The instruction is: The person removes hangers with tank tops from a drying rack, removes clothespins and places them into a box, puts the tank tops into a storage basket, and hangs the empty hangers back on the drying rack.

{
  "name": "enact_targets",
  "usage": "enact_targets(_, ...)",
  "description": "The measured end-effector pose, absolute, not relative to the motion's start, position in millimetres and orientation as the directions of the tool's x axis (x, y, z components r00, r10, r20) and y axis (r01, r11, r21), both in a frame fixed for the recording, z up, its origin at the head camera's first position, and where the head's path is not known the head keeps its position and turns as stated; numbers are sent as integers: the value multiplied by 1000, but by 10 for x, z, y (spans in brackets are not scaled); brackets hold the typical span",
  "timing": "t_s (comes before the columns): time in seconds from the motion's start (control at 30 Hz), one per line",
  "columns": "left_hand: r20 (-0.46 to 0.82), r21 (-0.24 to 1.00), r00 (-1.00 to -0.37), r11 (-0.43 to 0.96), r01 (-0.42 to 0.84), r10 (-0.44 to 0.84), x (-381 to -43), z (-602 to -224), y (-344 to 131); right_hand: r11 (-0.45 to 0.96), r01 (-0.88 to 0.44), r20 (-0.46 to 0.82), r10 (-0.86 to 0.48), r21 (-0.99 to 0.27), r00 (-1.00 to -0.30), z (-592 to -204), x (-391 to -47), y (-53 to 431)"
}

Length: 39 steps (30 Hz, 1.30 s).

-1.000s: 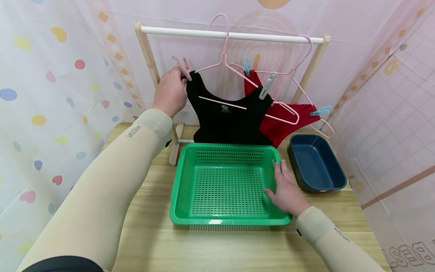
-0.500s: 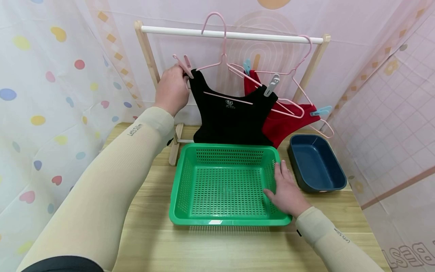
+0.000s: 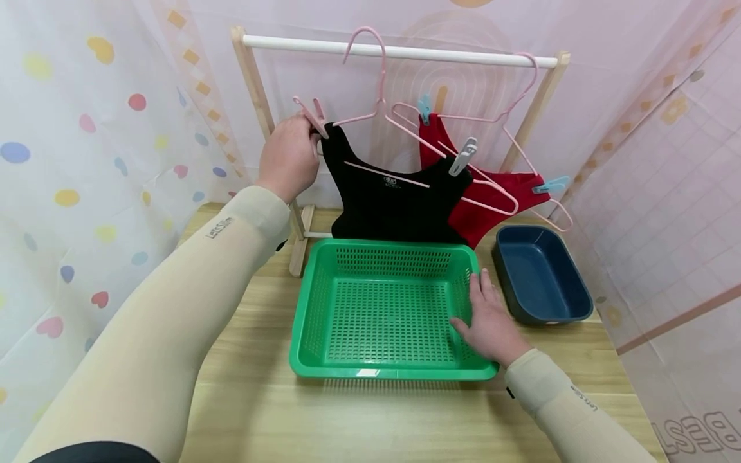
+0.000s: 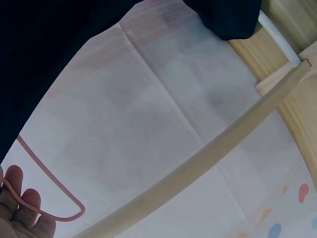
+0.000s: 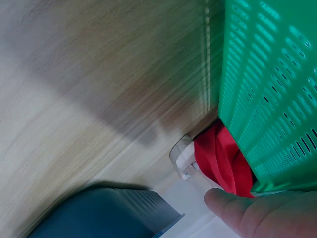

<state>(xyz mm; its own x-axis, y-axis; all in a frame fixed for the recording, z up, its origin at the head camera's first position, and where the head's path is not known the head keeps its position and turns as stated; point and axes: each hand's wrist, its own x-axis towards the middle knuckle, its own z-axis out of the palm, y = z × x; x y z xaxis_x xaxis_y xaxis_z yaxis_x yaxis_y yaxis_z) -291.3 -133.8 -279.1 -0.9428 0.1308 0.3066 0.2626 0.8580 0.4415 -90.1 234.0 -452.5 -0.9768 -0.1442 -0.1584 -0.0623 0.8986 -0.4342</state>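
Observation:
My left hand grips the left end of a pink clothes hanger together with a strap of a black tank top; its fingers curl over the wire in the left wrist view. A pink clothespin stands on that strap, and a grey clothespin is on the other one. The hanger's hook shows wholly in front of the white rod, its tip hanging below. My right hand rests with extended fingers on the right rim of a green basket.
Red garment hangs behind the black top at right, on another pink hanger with blue clothespins. A dark blue basin stands right of the basket. The rack's wooden left post is beside my left hand.
The hook came from behind the rod to in front of it, and the black top shifted slightly right. My right hand stays on the basket. The head view tilted slightly.

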Motion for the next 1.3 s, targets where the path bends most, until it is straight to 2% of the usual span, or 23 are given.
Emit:
enact_targets(0.77,304,324,-910,868,375,280,-2499,-2945,-1437,899,-42,-193,-139,-436,-971,-4479,-913,2364)
enact_targets(1.3,436,229,-820,836,499,371,-2312,-3269,-1613,899,-45,-197,-144,-435,-970,-4471,-898,2342)
